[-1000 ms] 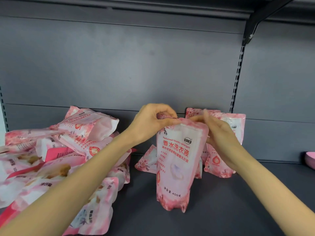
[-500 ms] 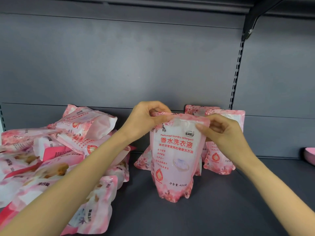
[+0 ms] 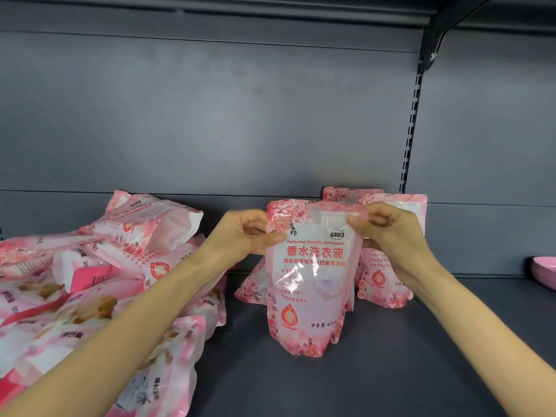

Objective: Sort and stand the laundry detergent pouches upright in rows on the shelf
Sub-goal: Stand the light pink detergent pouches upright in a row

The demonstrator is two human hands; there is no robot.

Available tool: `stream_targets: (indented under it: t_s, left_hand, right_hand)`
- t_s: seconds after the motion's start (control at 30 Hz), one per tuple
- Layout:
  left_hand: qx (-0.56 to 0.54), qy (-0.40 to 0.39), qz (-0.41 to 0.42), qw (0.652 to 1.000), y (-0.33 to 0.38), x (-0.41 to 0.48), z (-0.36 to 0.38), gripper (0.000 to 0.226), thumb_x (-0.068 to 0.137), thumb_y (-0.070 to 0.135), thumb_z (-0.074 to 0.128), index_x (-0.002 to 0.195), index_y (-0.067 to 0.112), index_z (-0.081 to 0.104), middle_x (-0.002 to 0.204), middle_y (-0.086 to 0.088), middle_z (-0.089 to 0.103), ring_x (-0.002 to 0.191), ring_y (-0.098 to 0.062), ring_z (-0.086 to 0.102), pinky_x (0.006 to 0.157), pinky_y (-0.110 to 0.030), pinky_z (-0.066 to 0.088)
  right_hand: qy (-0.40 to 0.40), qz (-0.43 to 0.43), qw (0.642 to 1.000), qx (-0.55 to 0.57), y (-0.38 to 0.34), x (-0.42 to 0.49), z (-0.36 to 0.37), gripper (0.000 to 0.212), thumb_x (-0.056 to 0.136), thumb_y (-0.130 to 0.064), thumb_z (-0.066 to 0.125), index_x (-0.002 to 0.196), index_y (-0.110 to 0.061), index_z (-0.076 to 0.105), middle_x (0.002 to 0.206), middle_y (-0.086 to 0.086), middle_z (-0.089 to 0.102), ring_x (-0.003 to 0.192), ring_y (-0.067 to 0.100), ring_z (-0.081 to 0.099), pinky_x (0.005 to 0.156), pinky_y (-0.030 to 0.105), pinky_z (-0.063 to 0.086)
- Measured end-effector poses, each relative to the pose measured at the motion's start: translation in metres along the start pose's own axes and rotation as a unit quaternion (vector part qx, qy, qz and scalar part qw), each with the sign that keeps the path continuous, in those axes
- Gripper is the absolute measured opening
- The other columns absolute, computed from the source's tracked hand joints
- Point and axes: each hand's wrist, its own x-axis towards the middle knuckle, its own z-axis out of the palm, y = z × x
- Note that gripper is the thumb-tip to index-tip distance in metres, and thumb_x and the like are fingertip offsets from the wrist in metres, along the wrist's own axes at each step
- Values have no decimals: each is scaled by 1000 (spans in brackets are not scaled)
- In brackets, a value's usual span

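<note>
Pink laundry detergent pouch (image 3: pixel 313 278) stands upright on the dark grey shelf (image 3: pixel 391 371), its top corners pinched by the left hand (image 3: pixel 240 233) and the right hand (image 3: pixel 391 233). Just behind it to the right stand more upright pouches (image 3: pixel 388 284). Left of it lies a jumbled pouch pile (image 3: pixel 105 281). Behind it rises a grey back panel (image 3: pixel 210 115).

Shop, stocked aisle. Evidence: dark grey metal shelf (image 3: pixel 391 374) with flat grey back panel (image 3: pixel 210 115), slotted steel upright strip (image 3: pixel 411 130), black angled bracket (image 3: pixel 436 34) overhead; many identical pink printed plastic detergent pouches (image 3: pixel 90 311), retail labelling.
</note>
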Motion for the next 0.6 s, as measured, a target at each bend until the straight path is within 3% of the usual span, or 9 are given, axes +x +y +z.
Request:
stream_targets:
  t_s: [0.13,0.23,0.47,0.6]
  left_hand:
    - [-14,24,-12,1000,-8,-3,8,4,74,9,72,75,12,69,79,0,74,79,-16,71,71,-28,59]
    - [-21,42,-6,999,-9,-3,14,4,77,7,70,76,10,67,69,7,72,71,-8,70,64,-21,56]
    - [-25,5,-47,999,-7,0,11,14,75,3,71,87,10,70,84,-1,74,80,-13,71,71,-25,58]
    - [-28,-7,-47,998,-4,5,23,14,74,0,71,86,7,69,81,-1,74,77,-14,71,69,-25,58]
  right_hand:
    - [11,22,999,20,4,-2,-5,9,78,-5,67,74,-13,64,71,-2,73,69,12,71,59,22,57]
    - [-3,65,997,28,11,-9,-10,10,72,-12,70,81,-11,65,81,1,73,74,14,70,67,25,59]
    - [49,56,997,12,17,-16,-17,19,77,2,68,69,-12,58,59,-10,63,57,4,64,55,18,55]
    - [70,56,995,36,18,-17,-27,19,78,4,66,71,-11,58,62,-8,64,60,5,66,56,18,55]
